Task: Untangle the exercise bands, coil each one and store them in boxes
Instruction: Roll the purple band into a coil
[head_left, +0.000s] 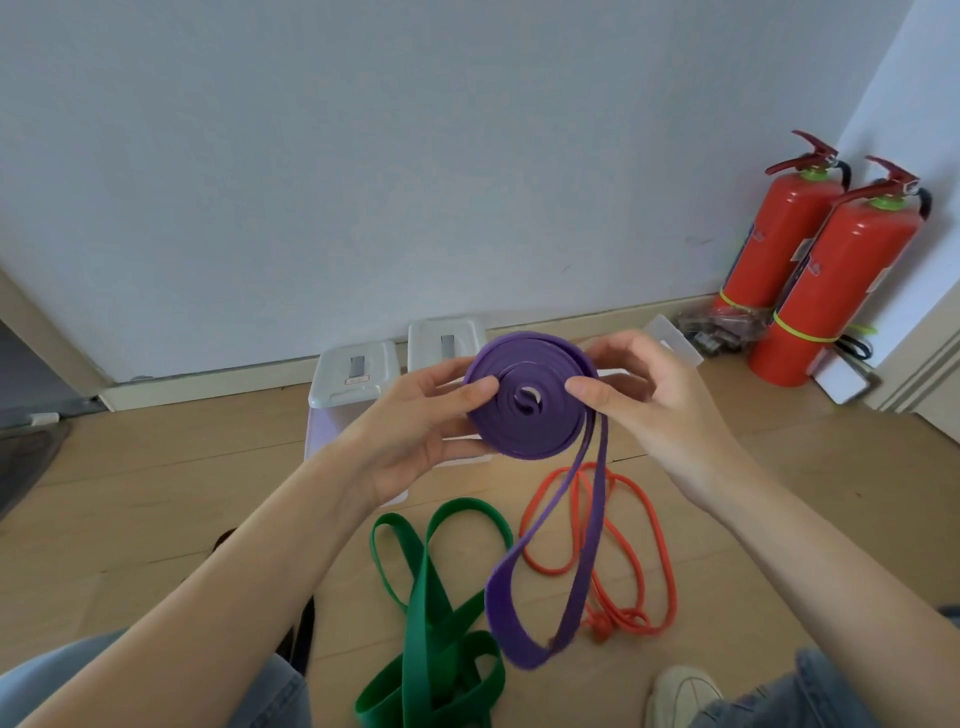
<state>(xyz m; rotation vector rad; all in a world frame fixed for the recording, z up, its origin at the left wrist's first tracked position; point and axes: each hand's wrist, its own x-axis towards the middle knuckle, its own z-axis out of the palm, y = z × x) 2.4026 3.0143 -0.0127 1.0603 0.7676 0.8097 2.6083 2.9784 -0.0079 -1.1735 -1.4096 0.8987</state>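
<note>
Here the purple band (524, 415) is held up between both hands as a flat, loosely wound coil, its uncoiled tail hanging down from the coil's lower right edge in a long loop that ends near the floor. The left hand (415, 431) pinches the coil's left side, thumb on the front face and fingers curled behind it. The right hand (644, 395) pinches the right side in the same way, thumb pressed on the front windings just above where the tail leaves.

Below the hands, on the wooden floor (156, 493), the green band (436, 613) lies loose in wide overlapping loops under the left forearm's side, and the orange band (618, 551), thin and cord-like, lies in loops behind the hanging purple tail, with a knot-like bunch at its near end.

Beyond the hands, by the wall, stand translucent boxes: the left box (353, 379) and the middle box (447, 338) both have white lids on, and what is in them cannot be made out. A third box (675, 343) shows only as a corner behind the right hand's fingers.

Farther right of the right hand, two red fire extinguishers (810, 260) stand in the corner.
</note>
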